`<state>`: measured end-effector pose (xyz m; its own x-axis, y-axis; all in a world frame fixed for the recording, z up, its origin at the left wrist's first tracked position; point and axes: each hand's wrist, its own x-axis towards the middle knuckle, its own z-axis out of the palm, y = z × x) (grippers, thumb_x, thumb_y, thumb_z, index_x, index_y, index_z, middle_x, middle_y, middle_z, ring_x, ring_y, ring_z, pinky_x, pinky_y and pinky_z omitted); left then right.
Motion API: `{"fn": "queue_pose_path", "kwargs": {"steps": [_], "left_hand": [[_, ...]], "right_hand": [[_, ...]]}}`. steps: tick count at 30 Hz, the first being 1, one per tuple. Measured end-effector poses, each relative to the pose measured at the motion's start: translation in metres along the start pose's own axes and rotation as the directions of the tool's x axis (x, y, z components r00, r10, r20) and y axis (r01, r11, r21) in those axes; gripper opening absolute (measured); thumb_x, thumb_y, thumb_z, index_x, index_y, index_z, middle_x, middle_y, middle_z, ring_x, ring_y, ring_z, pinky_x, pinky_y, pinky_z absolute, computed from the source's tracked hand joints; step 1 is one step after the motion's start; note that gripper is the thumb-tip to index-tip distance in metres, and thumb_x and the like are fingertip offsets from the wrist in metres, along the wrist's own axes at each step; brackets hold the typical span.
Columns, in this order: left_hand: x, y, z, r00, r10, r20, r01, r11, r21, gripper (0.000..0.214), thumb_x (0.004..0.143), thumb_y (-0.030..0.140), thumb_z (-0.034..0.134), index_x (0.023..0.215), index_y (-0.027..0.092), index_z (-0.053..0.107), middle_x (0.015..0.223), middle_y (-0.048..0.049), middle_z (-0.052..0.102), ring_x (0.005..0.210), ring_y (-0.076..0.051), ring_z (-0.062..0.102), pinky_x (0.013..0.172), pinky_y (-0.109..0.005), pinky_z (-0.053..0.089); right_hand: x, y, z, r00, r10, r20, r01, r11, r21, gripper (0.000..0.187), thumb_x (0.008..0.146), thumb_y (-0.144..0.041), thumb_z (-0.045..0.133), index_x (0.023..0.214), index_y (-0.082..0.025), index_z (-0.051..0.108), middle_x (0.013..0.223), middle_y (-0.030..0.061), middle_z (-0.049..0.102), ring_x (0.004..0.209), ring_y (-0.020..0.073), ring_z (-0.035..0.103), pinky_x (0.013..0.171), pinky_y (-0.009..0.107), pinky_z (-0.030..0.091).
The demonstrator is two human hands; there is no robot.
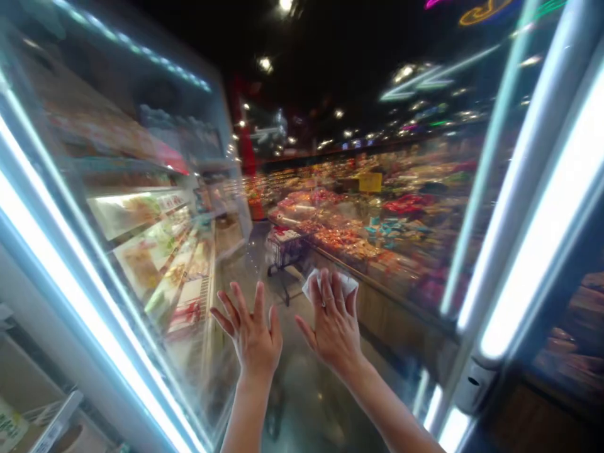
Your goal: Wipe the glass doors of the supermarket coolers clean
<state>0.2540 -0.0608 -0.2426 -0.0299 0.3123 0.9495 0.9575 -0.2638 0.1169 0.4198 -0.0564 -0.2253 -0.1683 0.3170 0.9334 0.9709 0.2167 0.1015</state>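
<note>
Both my hands are raised flat against a glass freezer door (387, 207) in front of me. My left hand (252, 336) is open, fingers spread on the glass, holding nothing. My right hand (333, 321) presses a white cloth (330, 283) flat against the glass with its fingers stretched over it. The cloth's edges stick out above and beside the fingers. The two hands sit side by side, a small gap between them.
The door's lit frame (533, 226) runs down the right side. To the left, freezer shelves (155, 245) hold packaged food behind another lit frame (70, 277). Through the glass I see a shopping cart (285, 248) and long displays of goods (358, 233).
</note>
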Motion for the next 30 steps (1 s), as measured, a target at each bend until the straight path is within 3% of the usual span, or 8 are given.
{"fn": "queue_pose_path", "kwargs": {"steps": [2, 7, 12, 15, 18, 20, 24, 30], "left_hand": [[0.002, -0.021, -0.002, 1.0, 0.007, 0.001, -0.007, 1.0, -0.003, 0.086, 0.096, 0.023, 0.062, 0.166, 0.036, 0.013, 0.176, -0.0077, -0.007, 0.162, -0.036, -0.011, 0.127, -0.074, 0.001], [0.01, -0.069, -0.007, 1.0, 0.011, 0.009, -0.011, 1.0, -0.021, 0.086, 0.096, 0.024, 0.061, 0.166, 0.037, 0.011, 0.176, -0.0067, -0.009, 0.161, -0.037, -0.013, 0.126, -0.074, -0.001], [0.013, -0.114, -0.014, 1.0, -0.001, 0.022, 0.001, 1.0, -0.005, 0.087, 0.096, 0.024, 0.061, 0.166, 0.037, 0.011, 0.176, -0.006, -0.013, 0.161, -0.038, -0.014, 0.127, -0.073, -0.002], [0.014, -0.142, -0.019, 1.0, 0.002, 0.016, -0.002, 1.0, -0.012, 0.086, 0.096, 0.025, 0.061, 0.166, 0.037, 0.012, 0.176, -0.0055, -0.013, 0.161, -0.036, -0.015, 0.127, -0.072, -0.004], [0.013, -0.168, -0.022, 1.0, -0.005, 0.02, 0.006, 1.0, -0.025, 0.086, 0.097, 0.028, 0.061, 0.166, 0.037, 0.01, 0.176, -0.0046, -0.015, 0.161, -0.035, -0.017, 0.127, -0.072, -0.007], [0.011, -0.183, -0.024, 0.999, -0.019, 0.035, 0.02, 0.999, -0.033, 0.086, 0.097, 0.028, 0.06, 0.166, 0.038, 0.01, 0.176, -0.0028, -0.015, 0.161, -0.033, -0.017, 0.127, -0.071, -0.007], [0.005, -0.205, -0.028, 0.996, -0.05, 0.069, 0.055, 0.996, -0.068, 0.084, 0.097, 0.027, 0.06, 0.165, 0.041, 0.013, 0.176, -0.0005, -0.012, 0.162, -0.034, -0.013, 0.128, -0.069, -0.005], [-0.003, -0.219, -0.03, 0.997, -0.036, 0.063, 0.04, 0.997, -0.072, 0.086, 0.097, 0.027, 0.06, 0.166, 0.039, 0.01, 0.176, -0.0012, -0.015, 0.161, -0.032, -0.018, 0.128, -0.067, -0.008]], "right_hand": [[-0.005, -0.02, 0.011, 1.0, -0.002, -0.002, 0.002, 1.0, 0.003, 0.089, 0.103, -0.05, 0.045, 0.168, -0.011, -0.002, 0.175, 0.0168, 0.005, 0.162, 0.0363, 0.013, 0.126, 0.061, 0.026], [0.014, -0.057, 0.026, 0.998, 0.059, -0.009, -0.059, 0.998, 0.004, 0.091, 0.101, -0.048, 0.05, 0.168, -0.017, -0.002, 0.175, 0.0165, 0.009, 0.161, 0.0398, 0.016, 0.125, 0.065, 0.024], [0.005, -0.106, 0.039, 0.998, 0.063, -0.032, -0.062, 0.998, 0.008, 0.088, 0.102, -0.045, 0.048, 0.168, -0.011, 0.0, 0.175, 0.0141, 0.002, 0.164, 0.0329, 0.001, 0.128, 0.058, 0.024], [0.022, -0.137, 0.042, 0.999, 0.036, -0.033, -0.036, 0.999, 0.021, 0.089, 0.103, -0.047, 0.046, 0.167, -0.01, -0.002, 0.176, 0.0127, -0.001, 0.163, 0.0312, -0.006, 0.129, 0.056, 0.022], [0.042, -0.162, 0.044, 0.999, 0.036, -0.013, -0.035, 0.999, 0.031, 0.091, 0.103, -0.049, 0.047, 0.167, -0.012, -0.005, 0.176, 0.0111, -0.004, 0.163, 0.0327, -0.006, 0.129, 0.055, 0.022], [0.038, -0.177, 0.049, 1.0, 0.028, 0.013, -0.029, 0.999, 0.042, 0.092, 0.101, -0.047, 0.051, 0.168, -0.012, -0.004, 0.176, 0.0116, 0.002, 0.164, 0.0335, -0.003, 0.128, 0.055, 0.024], [0.018, -0.203, 0.061, 0.998, 0.004, 0.055, -0.007, 0.998, 0.057, 0.097, 0.098, -0.048, 0.056, 0.168, -0.012, -0.002, 0.175, 0.0134, 0.015, 0.164, 0.0325, 0.0, 0.127, 0.055, 0.027], [0.046, -0.219, 0.061, 0.999, 0.006, 0.054, -0.008, 0.999, 0.033, 0.095, 0.1, -0.05, 0.053, 0.167, -0.016, -0.007, 0.176, 0.0104, 0.014, 0.164, 0.0329, -0.001, 0.129, 0.056, 0.022]]}}
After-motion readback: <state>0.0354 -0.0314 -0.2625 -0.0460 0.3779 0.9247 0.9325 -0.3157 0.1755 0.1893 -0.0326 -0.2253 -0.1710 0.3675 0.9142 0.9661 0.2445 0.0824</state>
